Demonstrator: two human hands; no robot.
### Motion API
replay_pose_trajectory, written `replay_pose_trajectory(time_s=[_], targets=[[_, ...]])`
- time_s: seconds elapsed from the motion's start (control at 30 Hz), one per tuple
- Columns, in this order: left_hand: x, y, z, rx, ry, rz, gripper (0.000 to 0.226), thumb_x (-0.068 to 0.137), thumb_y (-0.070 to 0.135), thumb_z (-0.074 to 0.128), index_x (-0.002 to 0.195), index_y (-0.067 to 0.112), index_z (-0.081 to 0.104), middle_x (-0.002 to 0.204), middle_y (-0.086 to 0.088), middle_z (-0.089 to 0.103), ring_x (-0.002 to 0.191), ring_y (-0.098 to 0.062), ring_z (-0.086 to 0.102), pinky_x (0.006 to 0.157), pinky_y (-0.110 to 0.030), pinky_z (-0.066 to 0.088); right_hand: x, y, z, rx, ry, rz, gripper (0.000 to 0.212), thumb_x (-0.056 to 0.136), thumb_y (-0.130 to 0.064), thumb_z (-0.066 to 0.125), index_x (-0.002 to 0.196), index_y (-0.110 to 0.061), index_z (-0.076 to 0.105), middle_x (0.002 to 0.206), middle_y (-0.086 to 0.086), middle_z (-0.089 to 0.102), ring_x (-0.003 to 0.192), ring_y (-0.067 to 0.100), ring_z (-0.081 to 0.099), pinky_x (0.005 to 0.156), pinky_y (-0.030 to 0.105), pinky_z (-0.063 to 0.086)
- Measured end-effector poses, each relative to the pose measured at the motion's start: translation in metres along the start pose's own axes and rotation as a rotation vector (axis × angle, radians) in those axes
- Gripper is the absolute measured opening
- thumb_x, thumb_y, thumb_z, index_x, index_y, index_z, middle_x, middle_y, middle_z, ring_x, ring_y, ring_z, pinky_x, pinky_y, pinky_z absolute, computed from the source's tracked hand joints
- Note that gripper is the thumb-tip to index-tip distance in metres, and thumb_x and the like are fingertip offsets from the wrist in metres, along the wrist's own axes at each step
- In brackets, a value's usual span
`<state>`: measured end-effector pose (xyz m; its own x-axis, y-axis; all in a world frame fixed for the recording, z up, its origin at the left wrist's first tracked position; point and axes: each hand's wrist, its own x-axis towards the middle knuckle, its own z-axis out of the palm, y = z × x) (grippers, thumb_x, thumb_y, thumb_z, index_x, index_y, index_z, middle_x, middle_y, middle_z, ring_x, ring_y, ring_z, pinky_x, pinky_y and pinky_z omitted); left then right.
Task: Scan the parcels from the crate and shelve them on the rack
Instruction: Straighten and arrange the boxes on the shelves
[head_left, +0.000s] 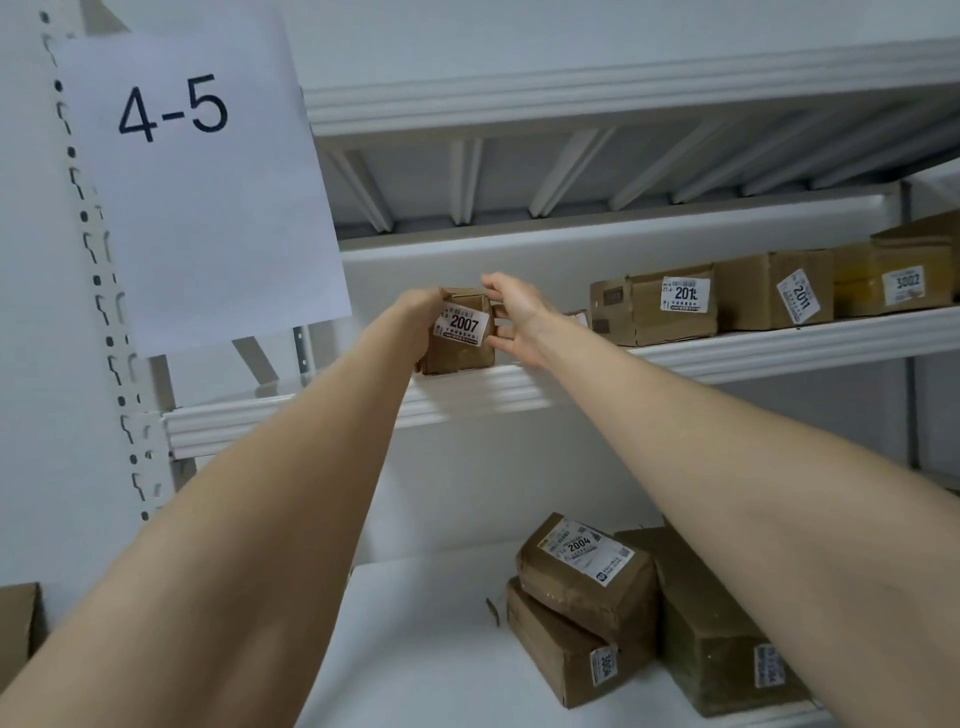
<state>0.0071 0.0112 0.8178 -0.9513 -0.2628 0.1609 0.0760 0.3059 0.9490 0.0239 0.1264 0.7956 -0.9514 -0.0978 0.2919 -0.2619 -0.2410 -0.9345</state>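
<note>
Two hands at 12 o'clock on the white rack shelf (519, 389): left hand (415, 325) apparently curled round parcel 2007 (460, 353), right hand (517, 317) fingers spread, touching it. Paper sign (208, 197) at 10 o'clock.

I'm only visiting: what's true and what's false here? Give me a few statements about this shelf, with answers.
1. The left hand grips the 2007 parcel. True.
2. The paper sign reads 3-2. False: it reads 4-5.
3. The lower shelf holds no parcels. False: several lie there, among them the 2004 parcel, stacked on another.
4. The 2007 parcel is at the front edge of its shelf. True.
</note>
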Motion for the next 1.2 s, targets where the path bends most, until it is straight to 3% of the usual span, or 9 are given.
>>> replay_pose_trajectory(time_s=[0.13, 0.2, 0.3, 0.37, 0.43, 0.5, 0.7, 0.93, 1.2], targets=[[0.014, -0.004, 0.006, 0.029, 0.080, 0.054, 0.021, 0.099, 0.023, 0.039, 0.092, 0.012, 0.054, 0.078, -0.006, 0.059, 0.089, -0.026, 0.058, 0.089, -0.036, 0.049, 0.004, 0.004, -0.001, -0.021, -0.010, 0.015, 0.036, 0.100, -0.028, 0.047, 0.132, -0.012, 0.050, 0.089, 0.002, 0.060, 0.079, 0.016, 0.058, 0.089, 0.035, 0.041], [0.021, -0.004, 0.009, 0.044, 0.117, 0.061, 0.024, 0.099, 0.025, 0.039, 0.093, 0.010, 0.056, 0.080, -0.006, 0.060, 0.090, -0.025, 0.058, 0.085, -0.035, 0.048, 0.002, 0.003, -0.004, -0.046, -0.022, 0.003, 0.038, 0.100, -0.029, 0.047, 0.134, -0.012, 0.050, 0.103, 0.000, 0.062, 0.092, 0.016, 0.059, 0.091, 0.035, 0.042], [0.025, 0.000, 0.016, 0.121, 0.281, 0.105, 0.044, 0.093, 0.037, 0.042, 0.123, 0.008, 0.055, 0.114, -0.013, 0.061, 0.109, -0.030, 0.056, 0.088, -0.038, 0.046, 0.005, 0.001, -0.008, -0.189, 0.063, -0.128, 0.040, 0.098, -0.033, 0.052, 0.133, -0.013, 0.055, 0.134, 0.006, 0.054, 0.121, 0.023, 0.050, 0.102, 0.038, 0.042], [0.015, 0.006, 0.021, 0.209, 0.438, 0.234, 0.051, 0.094, 0.035, 0.044, 0.139, 0.010, 0.040, 0.138, -0.017, 0.043, 0.126, -0.032, 0.042, 0.100, -0.041, 0.039, 0.011, -0.001, -0.013, -0.293, 0.166, -0.274, 0.030, 0.095, -0.036, 0.056, 0.117, -0.018, 0.063, 0.123, 0.003, 0.060, 0.116, 0.022, 0.053, 0.103, 0.042, 0.046], [0.002, 0.012, 0.029, 0.250, 0.530, 0.455, 0.050, 0.094, 0.027, 0.046, 0.141, 0.012, 0.036, 0.142, -0.014, 0.036, 0.128, -0.029, 0.040, 0.104, -0.038, 0.037, 0.011, -0.005, -0.020, -0.339, 0.249, -0.363, 0.022, 0.093, -0.038, 0.058, 0.104, -0.021, 0.064, 0.109, -0.003, 0.063, 0.107, 0.019, 0.056, 0.096, 0.041, 0.050], [-0.010, 0.018, 0.041, 0.253, 0.558, 0.648, 0.045, 0.094, 0.021, 0.047, 0.137, 0.012, 0.040, 0.139, -0.012, 0.039, 0.124, -0.026, 0.043, 0.101, -0.032, 0.036, 0.010, -0.008, -0.032, -0.379, 0.316, -0.409, 0.028, 0.092, -0.039, 0.057, 0.110, -0.019, 0.065, 0.111, -0.003, 0.065, 0.104, 0.017, 0.058, 0.087, 0.032, 0.048], [-0.045, 0.018, 0.101, 0.106, 0.366, 0.888, 0.028, 0.093, 0.014, 0.047, 0.121, 0.012, 0.052, 0.118, -0.005, 0.054, 0.099, -0.018, 0.056, 0.086, -0.029, 0.045, -0.005, -0.012, -0.079, -0.491, 0.520, -0.506, 0.019, 0.094, -0.026, 0.052, 0.109, -0.018, 0.061, 0.108, -0.001, 0.064, 0.099, 0.018, 0.058, 0.085, 0.031, 0.046], [-0.082, -0.016, 0.176, 0.043, 0.124, 0.872, 0.012, 0.093, 0.021, 0.045, 0.092, 0.017, 0.056, 0.081, -0.002, 0.065, 0.080, -0.027, 0.064, 0.074, -0.044, 0.052, -0.046, 0.022, -0.149, -0.679, 0.637, -0.451, 0.014, 0.099, -0.016, 0.038, 0.098, -0.018, 0.052, 0.093, 0.002, 0.058, 0.088, 0.025, 0.059, 0.077, 0.040, 0.048], [-0.092, -0.081, 0.225, 0.161, -0.110, 0.688, 0.043, 0.099, 0.030, 0.037, 0.065, 0.024, 0.061, 0.059, 0.003, 0.064, 0.056, -0.016, 0.060, 0.064, -0.037, 0.054, -0.067, 0.090, -0.207, -0.753, 0.571, -0.277, 0.010, 0.101, -0.019, 0.040, 0.095, -0.020, 0.048, 0.092, 0.003, 0.060, 0.085, 0.025, 0.063, 0.077, 0.041, 0.054]])
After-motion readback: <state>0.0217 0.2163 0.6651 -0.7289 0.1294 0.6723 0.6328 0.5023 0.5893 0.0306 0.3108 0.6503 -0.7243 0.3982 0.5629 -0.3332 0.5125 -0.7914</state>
